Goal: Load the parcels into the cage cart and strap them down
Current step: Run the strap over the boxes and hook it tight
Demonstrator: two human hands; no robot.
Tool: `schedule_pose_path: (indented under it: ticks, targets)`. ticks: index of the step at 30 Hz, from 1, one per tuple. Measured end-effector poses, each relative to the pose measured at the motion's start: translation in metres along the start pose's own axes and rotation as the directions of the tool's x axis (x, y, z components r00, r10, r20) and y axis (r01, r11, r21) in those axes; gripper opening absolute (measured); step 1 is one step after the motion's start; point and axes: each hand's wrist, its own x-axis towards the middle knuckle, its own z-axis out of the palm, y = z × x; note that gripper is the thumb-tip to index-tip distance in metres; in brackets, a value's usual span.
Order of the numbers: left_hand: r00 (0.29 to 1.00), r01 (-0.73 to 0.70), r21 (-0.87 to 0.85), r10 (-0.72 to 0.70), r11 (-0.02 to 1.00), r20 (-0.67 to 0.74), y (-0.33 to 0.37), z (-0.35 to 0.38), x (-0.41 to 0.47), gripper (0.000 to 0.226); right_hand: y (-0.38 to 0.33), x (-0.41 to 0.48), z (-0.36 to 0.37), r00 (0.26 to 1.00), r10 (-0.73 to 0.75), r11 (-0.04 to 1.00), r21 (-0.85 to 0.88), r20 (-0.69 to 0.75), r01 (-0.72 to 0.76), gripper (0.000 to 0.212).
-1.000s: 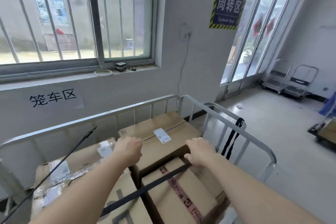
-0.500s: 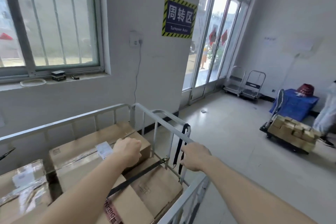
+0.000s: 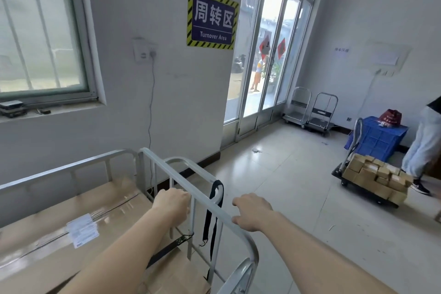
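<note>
At the lower left of the view stands a grey metal cage cart (image 3: 71, 166) with tubular top rails, parked against a white wall under a barred window (image 3: 40, 31). Inside it lie brown cardboard parcels (image 3: 47, 210); the nearest large one has glossy clear tape along its seam and a white shipping label (image 3: 82, 230). A black strap (image 3: 210, 222) is looped over the cart's side rail and hangs down its bars. The left hand (image 3: 170, 205) is clenched, knuckles against that rail; what it grasps, if anything, cannot be told. The right hand (image 3: 253, 211) hovers just outside the rail, fingers loosely bent and grasping nothing. On the wall hangs a blue sign (image 3: 212, 16) reading "Turnover Area". Across the tiled floor, a platform trolley (image 3: 374, 176) carries small boxes beside another person's legs (image 3: 424, 145).
</note>
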Motion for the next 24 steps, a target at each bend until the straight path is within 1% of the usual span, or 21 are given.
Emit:
schedule_pose_path:
  ticks: [3,8,13,16,18,21,24]
  targets:
    - [1.000,0.004,-0.016,-0.004,1.000,0.028,0.010,0.005,0.043,0.025,0.019,0.037,-0.006,1.000,-0.011,1.000,0.011,0.012,0.011,0.044]
    - [0.999,0.002,0.000,-0.002,1.000,0.041,0.025,0.008,0.104,0.022,0.041,0.096,-0.011,0.997,-0.073,0.997,0.031,0.011,0.073,0.046]
    - [0.995,0.052,0.001,-0.051,0.999,0.087,0.039,0.025,0.157,0.023,0.067,0.158,0.003,0.989,-0.131,0.990,0.060,0.063,0.128,0.047]
    - [0.982,0.129,-0.026,-0.124,0.991,0.142,0.048,0.041,0.190,0.028,0.087,0.194,0.011,0.974,-0.197,0.980,0.044,0.108,0.194,0.048]
    - [0.961,0.221,-0.100,-0.199,0.970,0.191,0.058,0.054,0.210,0.028,0.103,0.216,0.017,0.960,-0.245,0.969,0.044,0.136,0.241,0.049]
    - [0.918,0.353,-0.218,-0.291,0.910,0.269,0.075,0.072,0.241,0.025,0.127,0.248,0.027,0.935,-0.311,0.950,0.043,0.169,0.309,0.050]
    - [0.872,0.460,-0.288,-0.365,0.840,0.327,0.089,0.087,0.264,0.026,0.147,0.274,0.041,0.904,-0.360,0.932,0.050,0.229,0.359,0.052]
